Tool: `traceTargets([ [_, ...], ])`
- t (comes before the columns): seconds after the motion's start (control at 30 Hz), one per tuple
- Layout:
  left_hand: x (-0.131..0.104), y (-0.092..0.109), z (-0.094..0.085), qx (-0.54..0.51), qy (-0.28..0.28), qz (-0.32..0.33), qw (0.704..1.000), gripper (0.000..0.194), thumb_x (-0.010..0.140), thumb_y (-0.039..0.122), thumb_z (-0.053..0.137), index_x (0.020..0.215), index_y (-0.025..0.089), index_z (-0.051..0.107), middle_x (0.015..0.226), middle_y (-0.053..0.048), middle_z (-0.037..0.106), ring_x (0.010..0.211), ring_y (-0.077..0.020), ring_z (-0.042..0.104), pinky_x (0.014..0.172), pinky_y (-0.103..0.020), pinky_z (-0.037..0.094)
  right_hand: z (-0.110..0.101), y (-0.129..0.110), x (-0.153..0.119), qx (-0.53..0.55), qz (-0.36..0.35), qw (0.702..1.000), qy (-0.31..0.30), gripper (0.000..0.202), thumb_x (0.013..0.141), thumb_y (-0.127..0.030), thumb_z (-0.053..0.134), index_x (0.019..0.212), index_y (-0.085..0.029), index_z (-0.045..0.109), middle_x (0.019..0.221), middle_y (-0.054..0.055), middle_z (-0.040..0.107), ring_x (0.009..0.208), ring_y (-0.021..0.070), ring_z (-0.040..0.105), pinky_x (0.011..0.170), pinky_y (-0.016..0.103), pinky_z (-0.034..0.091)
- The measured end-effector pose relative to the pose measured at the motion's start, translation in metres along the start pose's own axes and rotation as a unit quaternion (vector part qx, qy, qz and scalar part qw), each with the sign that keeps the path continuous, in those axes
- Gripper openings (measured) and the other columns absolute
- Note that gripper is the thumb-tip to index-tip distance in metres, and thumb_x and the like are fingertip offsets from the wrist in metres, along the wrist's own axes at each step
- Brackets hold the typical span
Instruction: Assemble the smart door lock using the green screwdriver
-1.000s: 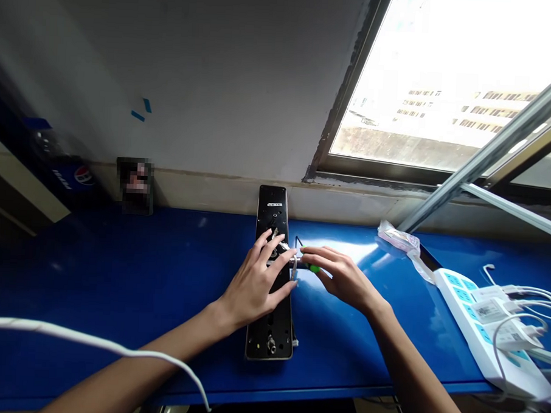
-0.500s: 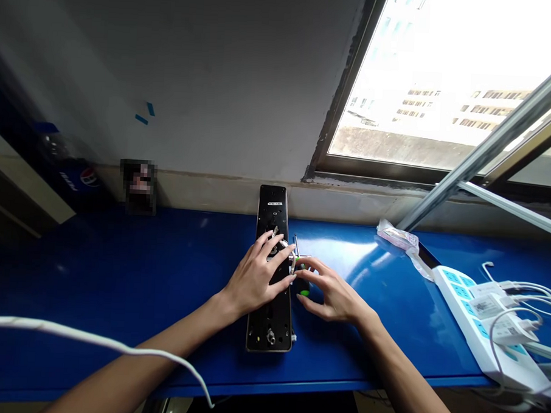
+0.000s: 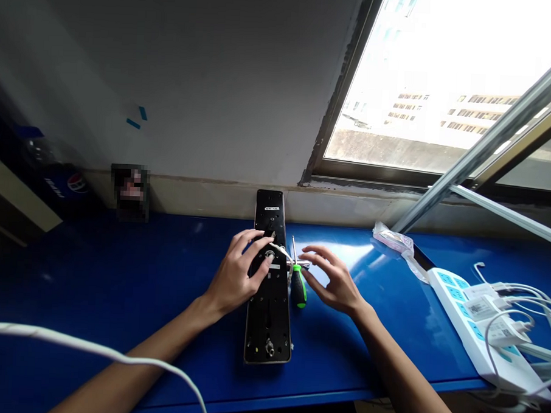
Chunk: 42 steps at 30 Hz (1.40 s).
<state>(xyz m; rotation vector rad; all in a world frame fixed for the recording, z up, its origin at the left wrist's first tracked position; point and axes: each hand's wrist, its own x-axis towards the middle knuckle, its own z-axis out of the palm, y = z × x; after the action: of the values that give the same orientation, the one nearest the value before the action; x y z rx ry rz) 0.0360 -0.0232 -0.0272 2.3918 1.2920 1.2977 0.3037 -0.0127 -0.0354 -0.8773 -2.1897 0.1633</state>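
Observation:
A long black plate point(image 3: 269, 310), which looks like the back of a door-lock panel, lies lengthwise on the blue table. My left hand point(image 3: 238, 269) reaches over its left edge, thumb and fingers apart, the fingertips close to a white cable point(image 3: 281, 250) at the plate's middle. Whether they touch the cable I cannot tell. My right hand point(image 3: 338, 282) hovers on the right with fingers curved and spread. Its fingertips are near a shiny metal bar point(image 3: 304, 264) sticking out from the plate's side. A green and black screwdriver point(image 3: 299, 288) lies beside the plate, tip pointing away.
On the right stands a white power strip point(image 3: 453, 318) with several plugs and cables. A clear plastic packet point(image 3: 394, 239) lies near the wall, under a slanted metal bar point(image 3: 460, 160). A cola bottle point(image 3: 60, 182) is at the far left. A white cord point(image 3: 91, 348) hangs across the lower left.
My left hand has drawn back to the left, uncovering the plate's middle and the cable. My right hand has shifted slightly right, away from the cable, so the screwdriver shows more fully.

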Motion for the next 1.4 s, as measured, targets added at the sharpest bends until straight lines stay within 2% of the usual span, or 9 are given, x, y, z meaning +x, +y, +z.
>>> traceTargets([
  [0.1,0.004,-0.007,-0.007,-0.017,0.031,-0.022,0.999,0.023,0.102,0.027,0.059,0.125,0.023,0.064,0.124,-0.007,0.065,0.118,-0.0239,0.061,0.104,-0.042,0.053,-0.002,0.003,0.027,0.010,0.008,0.998,0.064,0.022,0.099,-0.020,0.060,0.120,-0.026,0.065,0.108,0.008,0.072,0.082,0.0182,0.066,0.073,0.035,0.057],
  [0.2,0.006,-0.015,-0.013,-0.014,0.044,-0.028,0.999,0.006,0.100,0.026,0.061,0.102,0.021,0.062,0.098,-0.003,0.065,0.094,-0.0193,0.062,0.086,-0.034,0.052,0.001,0.005,0.052,0.009,0.016,0.994,0.107,0.009,0.099,-0.021,0.061,0.104,-0.024,0.067,0.088,0.003,0.071,0.070,0.0154,0.061,0.065,0.031,0.052],
  [0.3,0.005,-0.025,-0.015,0.005,0.053,-0.031,0.998,0.025,0.099,0.022,0.059,0.077,0.021,0.049,0.076,0.002,0.053,0.073,-0.0152,0.052,0.071,-0.029,0.044,0.010,0.008,0.060,0.008,0.030,0.989,0.143,0.011,0.099,-0.023,0.060,0.089,-0.022,0.064,0.070,-0.001,0.061,0.060,0.0129,0.051,0.059,0.029,0.045],
  [0.43,0.002,-0.036,-0.013,0.000,0.040,-0.045,0.998,0.038,0.095,0.010,0.051,0.065,0.021,0.029,0.063,0.004,0.037,0.057,-0.0120,0.035,0.057,-0.030,0.029,0.024,0.013,0.049,0.013,0.040,0.989,0.144,0.041,0.100,-0.024,0.060,0.063,-0.022,0.042,0.057,-0.005,0.039,0.051,0.0098,0.034,0.050,0.028,0.030],
  [0.5,0.000,-0.038,-0.011,-0.004,0.029,-0.048,0.998,0.040,0.091,0.008,0.050,0.064,0.021,0.024,0.060,0.005,0.033,0.054,-0.0114,0.031,0.055,-0.030,0.025,0.027,0.013,0.042,0.017,0.040,0.990,0.132,0.048,0.099,-0.024,0.060,0.059,-0.022,0.034,0.055,-0.006,0.032,0.049,0.0091,0.028,0.048,0.028,0.025],
  [0.63,-0.002,-0.031,-0.008,-0.025,0.017,-0.057,0.998,0.045,0.094,0.014,0.053,0.063,0.021,0.022,0.057,0.006,0.029,0.052,-0.0104,0.028,0.054,-0.030,0.026,0.025,0.007,0.036,0.020,0.038,0.993,0.112,0.051,0.101,-0.027,0.058,0.059,-0.023,0.029,0.054,-0.006,0.029,0.049,0.0094,0.026,0.048,0.029,0.023],
  [0.77,-0.002,-0.021,-0.008,-0.048,0.000,-0.062,0.997,0.049,0.101,0.028,0.054,0.062,0.021,0.024,0.056,0.006,0.029,0.051,-0.0102,0.029,0.054,-0.029,0.026,0.026,0.002,0.036,0.014,0.032,0.995,0.090,0.051,0.102,-0.031,0.055,0.059,-0.024,0.029,0.055,-0.005,0.031,0.050,0.0106,0.027,0.049,0.029,0.024],
  [0.97,-0.004,-0.018,-0.008,-0.055,-0.019,-0.076,0.995,0.044,0.104,0.035,0.051,0.066,0.021,0.033,0.057,0.006,0.036,0.051,-0.0102,0.035,0.055,-0.027,0.030,0.034,0.006,0.032,0.014,0.022,0.998,0.064,0.052,0.102,-0.033,0.055,0.057,-0.023,0.030,0.054,-0.005,0.030,0.050,0.0107,0.025,0.051,0.031,0.022],
  [1.4,-0.001,-0.010,-0.009,-0.066,-0.023,-0.069,0.995,0.048,0.103,0.037,0.053,0.061,0.020,0.035,0.055,0.006,0.035,0.050,-0.0092,0.033,0.053,-0.028,0.027,0.027,0.007,0.030,-0.025,0.025,0.998,0.049,0.048,0.108,-0.042,0.040,0.065,-0.024,0.031,0.058,-0.005,0.034,0.053,0.0120,0.026,0.057,0.031,0.026],
])
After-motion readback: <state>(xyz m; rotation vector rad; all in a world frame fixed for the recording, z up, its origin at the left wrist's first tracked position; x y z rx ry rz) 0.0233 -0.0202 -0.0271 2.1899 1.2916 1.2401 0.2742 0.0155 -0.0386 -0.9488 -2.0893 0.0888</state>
